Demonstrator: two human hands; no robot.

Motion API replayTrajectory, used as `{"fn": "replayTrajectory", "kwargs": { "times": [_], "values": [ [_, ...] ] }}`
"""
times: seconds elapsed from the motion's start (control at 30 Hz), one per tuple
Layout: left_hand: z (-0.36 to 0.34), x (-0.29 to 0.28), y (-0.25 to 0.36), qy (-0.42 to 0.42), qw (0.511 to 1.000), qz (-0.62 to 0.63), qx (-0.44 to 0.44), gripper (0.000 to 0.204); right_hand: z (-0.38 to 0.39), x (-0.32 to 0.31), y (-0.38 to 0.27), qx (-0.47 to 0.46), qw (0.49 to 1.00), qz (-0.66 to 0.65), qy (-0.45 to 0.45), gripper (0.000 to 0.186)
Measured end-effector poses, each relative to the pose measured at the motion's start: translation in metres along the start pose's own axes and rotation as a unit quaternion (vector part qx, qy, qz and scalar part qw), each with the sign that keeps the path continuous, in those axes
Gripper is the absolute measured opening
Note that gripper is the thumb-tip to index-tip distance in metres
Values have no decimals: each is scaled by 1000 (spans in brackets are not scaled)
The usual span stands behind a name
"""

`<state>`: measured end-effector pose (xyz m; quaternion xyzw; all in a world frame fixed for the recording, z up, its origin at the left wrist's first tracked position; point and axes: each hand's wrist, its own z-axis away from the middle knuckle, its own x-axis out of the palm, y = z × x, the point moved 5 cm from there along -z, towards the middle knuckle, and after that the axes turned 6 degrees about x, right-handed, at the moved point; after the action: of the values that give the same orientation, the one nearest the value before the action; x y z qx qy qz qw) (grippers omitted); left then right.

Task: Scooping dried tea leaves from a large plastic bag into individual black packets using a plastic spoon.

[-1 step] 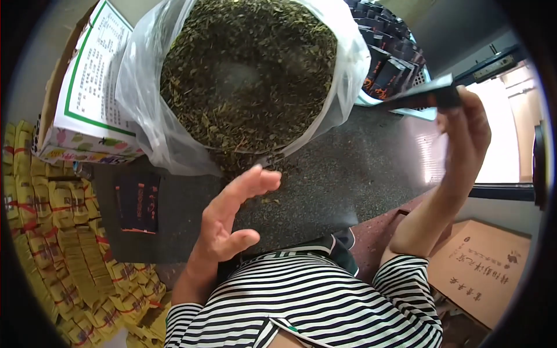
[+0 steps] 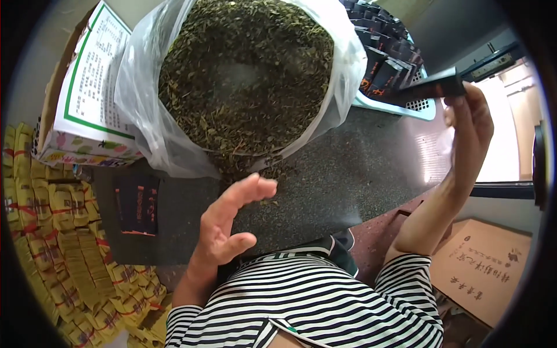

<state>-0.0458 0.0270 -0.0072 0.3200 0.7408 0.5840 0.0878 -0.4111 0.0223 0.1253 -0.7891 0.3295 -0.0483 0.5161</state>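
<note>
My right hand (image 2: 471, 119) is raised at the right, its fingers pinched on the end of a dark packet (image 2: 430, 90). The packet lies almost level, its pale side catching the light, in front of a light-blue basket (image 2: 426, 110) full of similar black packets (image 2: 387, 75). Nearer the middle, my left hand (image 2: 223, 226) hovers over the dark tabletop with thumb and fingers apart and nothing between them. Just beyond it stands a clear plastic bag (image 2: 145, 116) with its mouth wide, filled with dried, crumbled green-brown leaves (image 2: 246, 87).
A small stack of flat dark packets (image 2: 138, 204) lies on the dark speckled table (image 2: 313, 191), left of my left hand. A printed box (image 2: 96, 87) stands against the bag. Many yellow packets tied with red (image 2: 69, 243) fill the lower left; a brown carton (image 2: 481, 267) sits lower right.
My right hand has shifted very slightly to the right with the dark packet, which now looks sharper. My left hand has barely moved and stays apart-fingered.
</note>
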Motion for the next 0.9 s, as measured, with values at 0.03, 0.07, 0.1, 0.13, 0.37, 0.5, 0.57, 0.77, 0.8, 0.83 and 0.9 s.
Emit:
{"fn": "replayTrajectory", "kwargs": {
  "times": [0.03, 0.07, 0.1, 0.13, 0.37, 0.5, 0.57, 0.77, 0.8, 0.83, 0.9],
  "values": [
    [7, -1, -3, 6, 1000, -4, -9, 77, -15, -20, 12, 5, 999, 52, -4, 18],
    [14, 0, -3, 13, 1000, -10, -16, 75, -29, -37, 25, 9, 995, 101, -8, 18],
    [16, 2, -5, 20, 999, -27, -15, 68, -40, -53, 40, 28, 991, 134, -6, 20],
    [25, 0, -8, 22, 997, -64, -21, 68, -49, -52, 63, 48, 987, 152, -14, 22],
    [36, 3, -12, 61, 996, -62, -36, 61, -54, -35, 118, 123, 979, 128, -102, 17],
    [31, 7, -7, 52, 995, -79, -27, 57, -58, -16, 128, 75, 982, 117, -129, 12],
    [31, 8, -7, 52, 995, -81, -25, 56, -58, -10, 137, 126, 972, 117, -158, 10],
    [39, 10, -8, 49, 994, -87, -45, 56, -59, -10, 133, 129, 967, 160, -154, 9],
    [40, 10, -9, 54, 993, -87, -51, 56, -58, -10, 131, 115, 966, 185, -140, 10],
    [42, 9, -9, 56, 993, -88, -53, 56, -58, -14, 135, 109, 964, 200, -140, 12],
    [47, 6, -8, 62, 992, -94, -57, 54, -56, -9, 135, 103, 967, 193, -132, 14]
  ]
}}
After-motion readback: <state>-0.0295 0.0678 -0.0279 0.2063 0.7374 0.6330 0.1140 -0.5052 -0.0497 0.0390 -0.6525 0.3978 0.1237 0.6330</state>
